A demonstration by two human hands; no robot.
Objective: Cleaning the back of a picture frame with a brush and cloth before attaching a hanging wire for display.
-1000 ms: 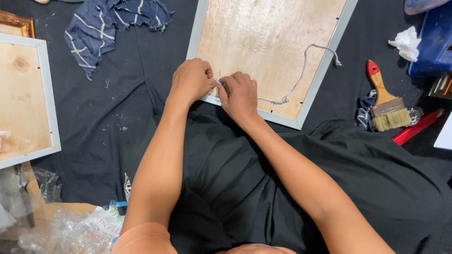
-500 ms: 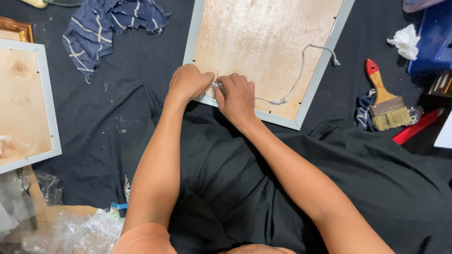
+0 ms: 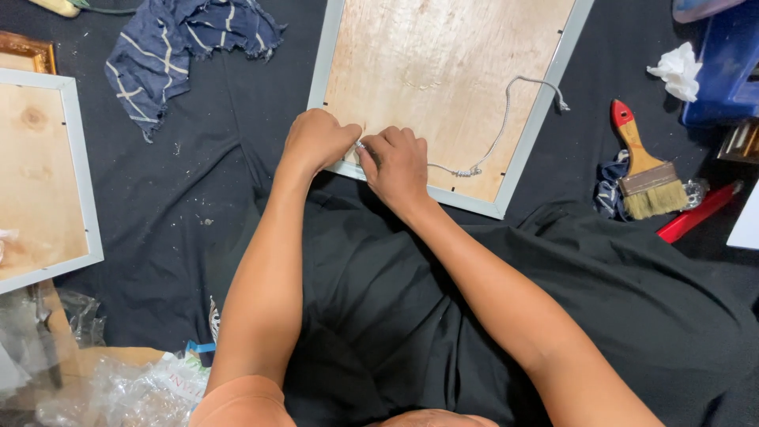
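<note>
Left hand (image 3: 318, 141) clenched on the frame (image 3: 528, 141) edge; right hand (image 3: 398, 162) pinches the grey cord (image 3: 500, 133) end beside it.

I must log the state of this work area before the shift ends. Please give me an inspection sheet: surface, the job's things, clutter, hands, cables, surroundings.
Surface: black cloth with pale specks, covering the whole work area.
Job's things: framed wooden board lying face down; grey cord across its back, one end under the hands.
Clutter: striped blue rag, paintbrush with red-tipped handle, white crumpled tissue, red strip, clear plastic wrap.
Hands: left hand and right hand both closed at the frame's near edge, pinching the cord end.
Cables: nothing seen.
Surroundings: second framed board at left, blue bin at right.
</note>
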